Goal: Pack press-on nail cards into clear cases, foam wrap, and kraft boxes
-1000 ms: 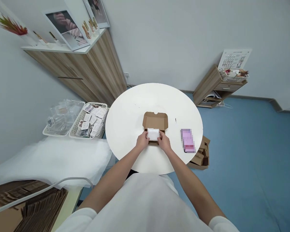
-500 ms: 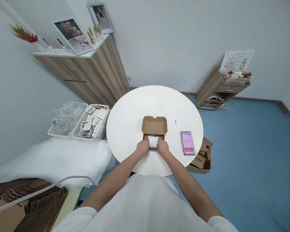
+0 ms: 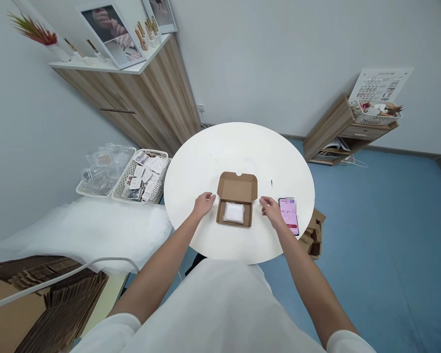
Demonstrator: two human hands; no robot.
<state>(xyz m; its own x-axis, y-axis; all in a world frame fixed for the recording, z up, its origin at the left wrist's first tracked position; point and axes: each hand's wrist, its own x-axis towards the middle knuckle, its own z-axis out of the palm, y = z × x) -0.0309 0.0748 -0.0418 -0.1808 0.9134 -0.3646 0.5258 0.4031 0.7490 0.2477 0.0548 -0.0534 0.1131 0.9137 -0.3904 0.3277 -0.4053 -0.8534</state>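
Carton [image 3: 236, 199] open, lid [image 3: 238, 188] back, on the white table [image 3: 238, 245], packet [image 3: 234, 213] lying inside! Left hand [image 3: 205, 202] empty, fingers loosely bent just beside the carton; right hand [image 3: 270, 208] likewise, opposite. I'd want that packet flat and low, clear of the lid's fold.

Phone [image 3: 289, 217] face up on the right of your table [image 3: 238, 247], digits showing. To your left: white basket [image 3: 160, 184] of cards [image 3: 144, 177], clear plastic bags [image 3: 103, 169] beside it, white sheeting [image 3: 95, 230] nearer you, brown cardboard stack [image 3: 73, 309] closer still. Ahead-left of you, wood-grain cabinet [image 3: 165, 93] with framed picture [image 3: 110, 35] and red-green plant [image 3: 35, 30] on top. Ahead-right, small wooden unit [image 3: 327, 125], poster [image 3: 382, 86] behind its upper basket [image 3: 375, 119]. Blue floor [image 3: 382, 220].
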